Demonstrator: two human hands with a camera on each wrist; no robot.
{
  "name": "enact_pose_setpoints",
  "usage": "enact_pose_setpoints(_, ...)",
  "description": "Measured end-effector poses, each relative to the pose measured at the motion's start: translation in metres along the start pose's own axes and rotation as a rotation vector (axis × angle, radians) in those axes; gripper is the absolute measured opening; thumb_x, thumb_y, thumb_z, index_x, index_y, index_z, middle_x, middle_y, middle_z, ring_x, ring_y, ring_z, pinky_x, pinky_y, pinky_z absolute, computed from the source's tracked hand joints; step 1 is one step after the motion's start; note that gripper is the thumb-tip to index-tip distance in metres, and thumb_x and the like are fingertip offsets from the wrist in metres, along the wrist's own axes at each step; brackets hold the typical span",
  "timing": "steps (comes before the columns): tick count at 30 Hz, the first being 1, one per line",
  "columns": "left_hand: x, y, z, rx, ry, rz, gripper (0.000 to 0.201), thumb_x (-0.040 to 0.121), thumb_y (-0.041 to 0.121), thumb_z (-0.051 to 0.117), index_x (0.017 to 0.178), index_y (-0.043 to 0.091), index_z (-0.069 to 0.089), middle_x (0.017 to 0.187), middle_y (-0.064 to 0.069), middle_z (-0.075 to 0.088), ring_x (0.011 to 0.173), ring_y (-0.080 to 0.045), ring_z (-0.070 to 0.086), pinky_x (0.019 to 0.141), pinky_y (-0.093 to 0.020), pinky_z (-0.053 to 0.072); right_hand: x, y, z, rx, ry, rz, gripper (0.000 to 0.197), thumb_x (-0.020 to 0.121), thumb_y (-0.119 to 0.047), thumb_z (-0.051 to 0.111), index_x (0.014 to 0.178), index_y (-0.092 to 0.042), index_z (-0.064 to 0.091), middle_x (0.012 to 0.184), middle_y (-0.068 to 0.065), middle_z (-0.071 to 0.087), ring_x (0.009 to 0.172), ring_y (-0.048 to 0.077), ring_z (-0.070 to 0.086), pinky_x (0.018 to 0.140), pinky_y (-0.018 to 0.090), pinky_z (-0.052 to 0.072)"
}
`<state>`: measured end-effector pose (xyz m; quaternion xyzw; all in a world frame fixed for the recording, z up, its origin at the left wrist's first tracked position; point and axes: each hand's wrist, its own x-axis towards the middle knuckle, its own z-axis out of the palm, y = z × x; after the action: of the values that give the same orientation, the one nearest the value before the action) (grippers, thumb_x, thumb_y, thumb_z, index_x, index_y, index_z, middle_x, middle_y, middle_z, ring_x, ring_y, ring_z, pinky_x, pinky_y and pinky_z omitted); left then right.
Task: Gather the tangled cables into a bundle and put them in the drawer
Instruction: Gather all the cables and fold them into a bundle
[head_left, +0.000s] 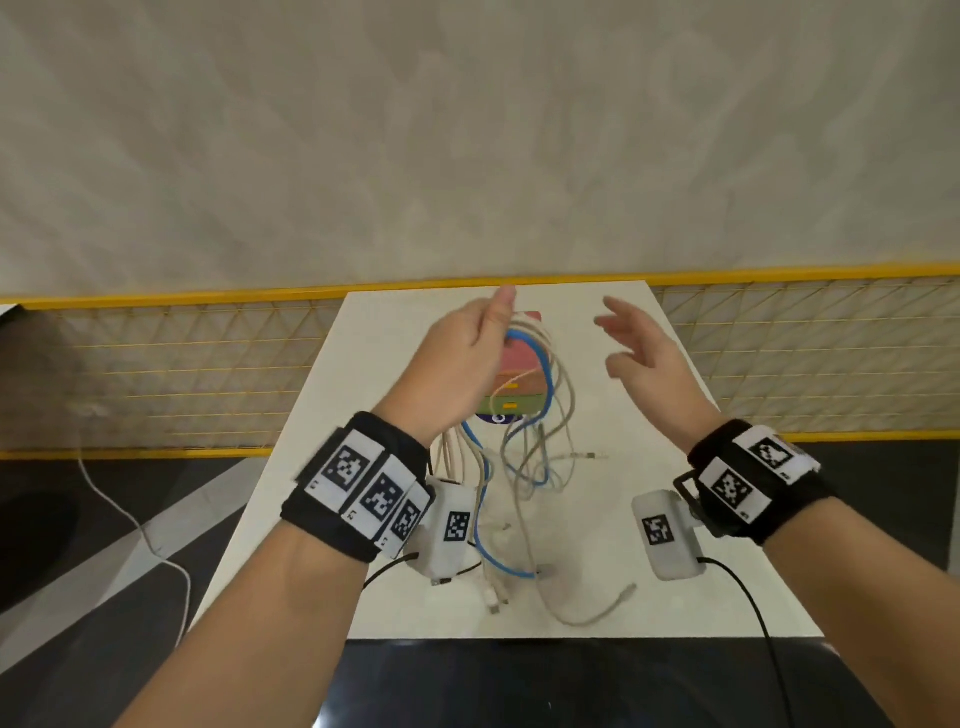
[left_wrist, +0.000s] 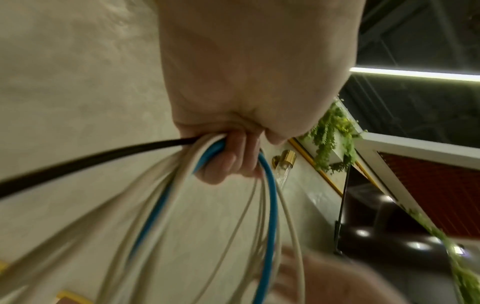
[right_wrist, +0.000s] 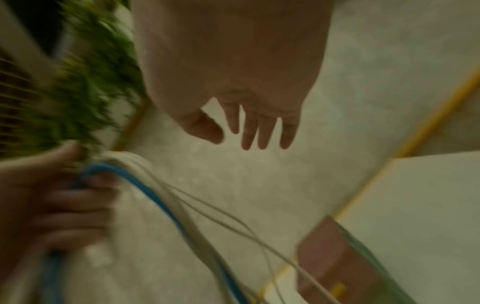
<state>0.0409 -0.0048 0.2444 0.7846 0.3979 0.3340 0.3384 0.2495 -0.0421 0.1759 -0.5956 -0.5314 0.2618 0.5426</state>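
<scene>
Gripping cables (left_wrist: 270, 205), left hand (left_wrist: 233, 156); head view blocked.

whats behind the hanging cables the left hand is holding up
A small stack of coloured drawers on the white table, pink on top. The cables and left hand cover part of it; its contents are hidden.
</scene>
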Motion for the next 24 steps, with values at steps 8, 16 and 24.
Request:
enact_pose_setpoints(8, -0.006, 0.009, 0.016, 0.039, -0.294, -0.001, 0.093, 0.074, 0.083, 0.014, 0.138, 0.042, -0.041, 0.106, -0.004, 0.070, 0.068, -0.019, 0.070, 0.063, -0.030, 0.056, -0.012, -0.074, 0.038, -0.646, -0.269, -0.409, 0.069, 0.081, -0.005, 0.056, 0.143, -0.014, 0.028, 0.105, 0.001, 0.057, 0.087, 0.018, 0.057, 0.080, 0.033, 0.048)
enact_pose_setpoints(16, -0.015, -0.024, 0.016, -0.227, -0.336, -0.037, 0.098, 0.091, 0.046, 0.057, 0.146, 0.042, -0.024, 0.091, 0.002, 0.072, 0.069, 0.002, 0.068, 0.062, -0.024, 0.053, -0.014, -0.079, 0.042, -0.922, -0.509, -0.246, 0.018, 0.083, -0.005, 0.048, 0.098, -0.010, 0.056, 0.082, 0.000, 0.063, 0.073, 0.021, 0.060, 0.063, 0.031, 0.046)
enact_pose_setpoints(24, -0.035, -0.086, 0.028, 0.139, -0.298, -0.139, 0.025, 0.102, 0.038, 0.042, 0.085, 0.024, 0.053, 0.073, 0.000, 0.054, 0.068, -0.018, 0.050, 0.065, -0.027, 0.041, -0.006, -0.032, -0.009, -0.692, -0.143, -0.006, 0.022, 0.088, -0.006, 0.049, 0.103, -0.017, 0.059, 0.086, 0.008, 0.063, 0.078, 0.028, 0.058, 0.062, 0.032, 0.039)
